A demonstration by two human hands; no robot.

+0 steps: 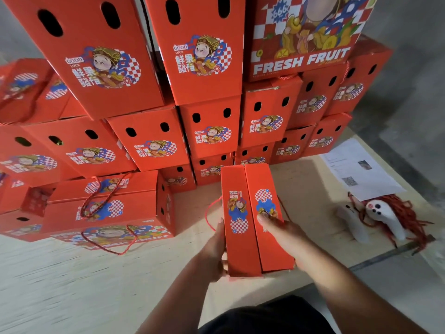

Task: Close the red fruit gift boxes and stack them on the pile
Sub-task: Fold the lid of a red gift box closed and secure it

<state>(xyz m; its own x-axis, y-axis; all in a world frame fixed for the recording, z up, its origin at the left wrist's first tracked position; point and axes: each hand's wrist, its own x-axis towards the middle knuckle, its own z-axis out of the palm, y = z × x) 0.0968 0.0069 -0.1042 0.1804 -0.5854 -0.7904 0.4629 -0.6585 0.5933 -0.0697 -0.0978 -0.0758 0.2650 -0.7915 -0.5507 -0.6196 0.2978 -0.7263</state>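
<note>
— While my left hand (218,247) grips the box (252,220) side on the board (72,273), is it heavy?
— Probably; stiff card. My right hand (283,233) lies flat, pressing the flaps; its far-side hold is hidden. Lift from underneath, by the pile (168,104).

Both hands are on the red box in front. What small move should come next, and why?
Probably lift the box toward the pile. Its two top flaps already meet along the middle seam, so it looks closed. The left hand holds its left side, and the right hand lies on the right flap, thumb on top.
</note>
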